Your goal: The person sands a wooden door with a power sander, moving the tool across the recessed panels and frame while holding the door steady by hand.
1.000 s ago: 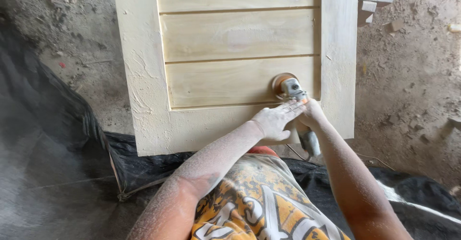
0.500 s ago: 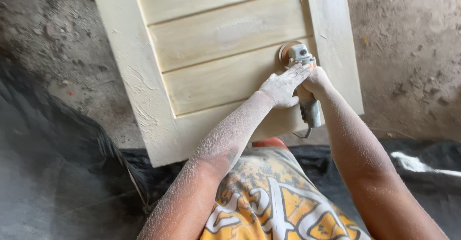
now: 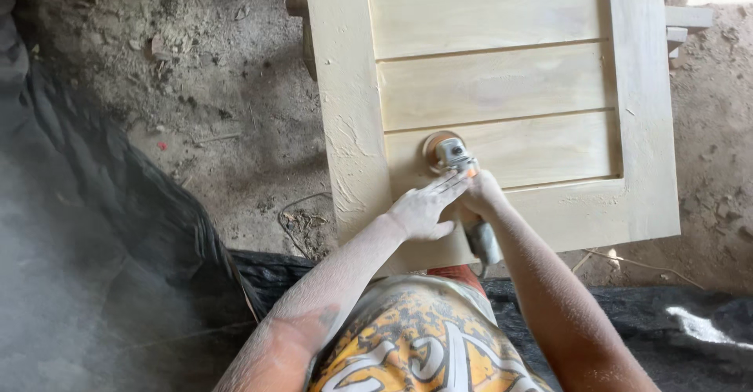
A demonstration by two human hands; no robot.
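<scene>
nearest the camera, a yellow and orange patterned shirt is seen at the bottom edge, with two dust-coated forearms stretched forward from it. a black sheet is spread over the ground on the left and along the bottom right, greyed with dust.

just past the shirt, the grinder is gripped in both hands. the right hand is wrapped tight around the grey body of the tool, fingers closed on it. the left hand is laid over the front of the tool, fingers fairly flat and pointed toward the head, pressed against it rather than curled; how far the thumb is hooked under cannot be told. the tail of the grinder is seen poking out below the right wrist, over the near edge of the door.

the sanding disc is held flat on the lowest slat of the wooden door, near that slat's left end, just beside the left upright of the frame. the door is laid flat, pale and powdery, with horizontal slats set inside a broad frame; rough filler is seen smeared down the left upright.

further out, bare dirt ground is spread to the left of the door, littered with small stones and chips. a piece of timber is seen sticking out past the door's far right corner.
</scene>
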